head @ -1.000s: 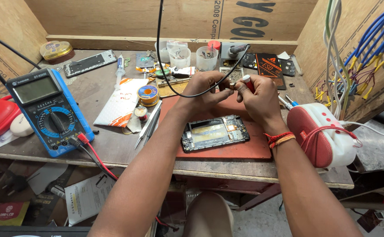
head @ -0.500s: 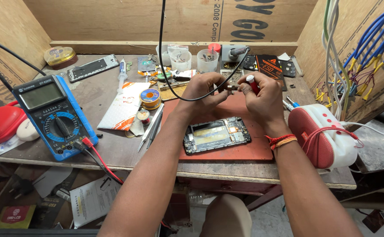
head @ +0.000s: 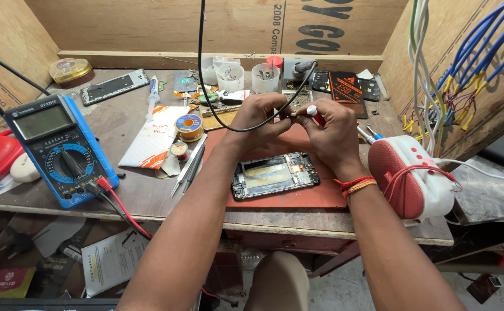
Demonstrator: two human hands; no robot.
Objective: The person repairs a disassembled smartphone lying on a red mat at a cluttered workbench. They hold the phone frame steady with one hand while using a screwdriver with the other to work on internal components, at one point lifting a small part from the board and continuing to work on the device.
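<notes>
Opened phone (head: 275,175): lies face-open on the red mat (head: 298,198), near the tabletop's front edge, circuit boards and frame exposed; neither hand touches it, so any work on it looks paused or not yet begun.
Small tool (head: 314,114): a short red-and-white piece, held up above the mat's far end, just behind the phone.
Black cable (head: 206,69): hangs from above, loops down and runs into the meeting point of both hands; its tip is hidden, so whether it is joined to the tool cannot be told.
Progress: by the look of it, the hands are readying the tool and cable; the phone remains open and unassembled.
Right hand (head: 332,132): wrist bent inward, fingers closed round the red-and-white tool, a red thread band at the wrist.
Left hand (head: 257,118): raised to meet the right, fingers pinched together on the cable's end.
Arms: both forearms reach forward over the tabletop edge, converging above the mat.
Surroundings: blue multimeter (head: 61,150) at left with red and black leads, solder spool (head: 189,125) and tweezers (head: 185,167) between, red-and-white speaker (head: 413,178) at right.
</notes>
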